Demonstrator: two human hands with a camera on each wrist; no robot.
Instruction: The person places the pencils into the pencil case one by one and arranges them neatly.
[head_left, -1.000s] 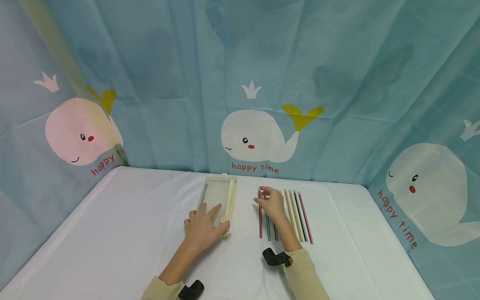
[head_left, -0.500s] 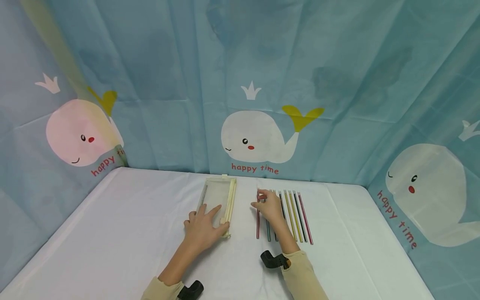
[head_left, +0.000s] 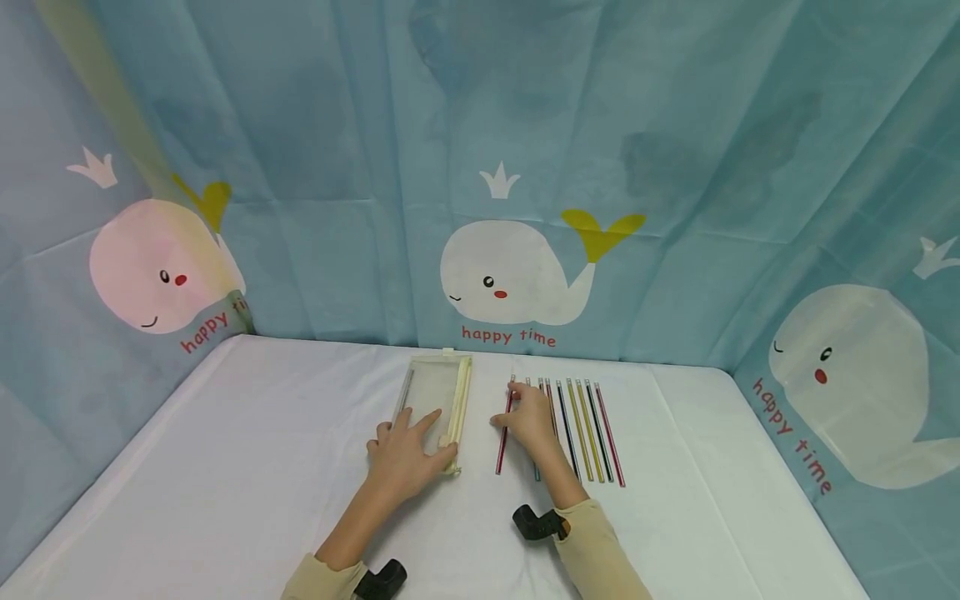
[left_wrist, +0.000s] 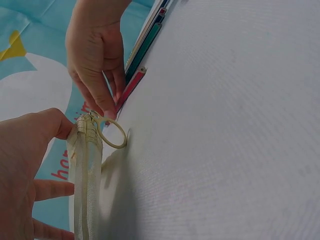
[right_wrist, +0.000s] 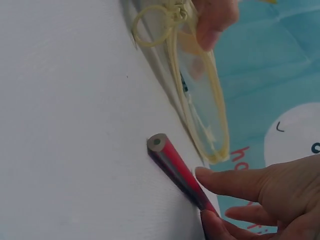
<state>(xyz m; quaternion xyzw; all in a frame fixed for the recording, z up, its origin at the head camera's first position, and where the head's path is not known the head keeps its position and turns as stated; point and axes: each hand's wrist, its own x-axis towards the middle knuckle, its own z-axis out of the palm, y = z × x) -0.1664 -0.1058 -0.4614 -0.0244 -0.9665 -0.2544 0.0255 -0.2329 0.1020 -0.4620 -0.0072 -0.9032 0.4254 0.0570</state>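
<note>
Here on the left, the left hand (head_left: pixel 407 457) rests, spread and unclenched, on the pale zip pouch (head_left: pixel 437 390). Next, the red pencil (head_left: pixel 502 452), slanting near it, pinched by the right hand (head_left: pixel 531 421), then the other pencils (head_left: pixel 588 429) in a row!

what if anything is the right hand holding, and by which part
A red pencil: the right hand pinches it partway along, nearer the end away from the person.
</note>
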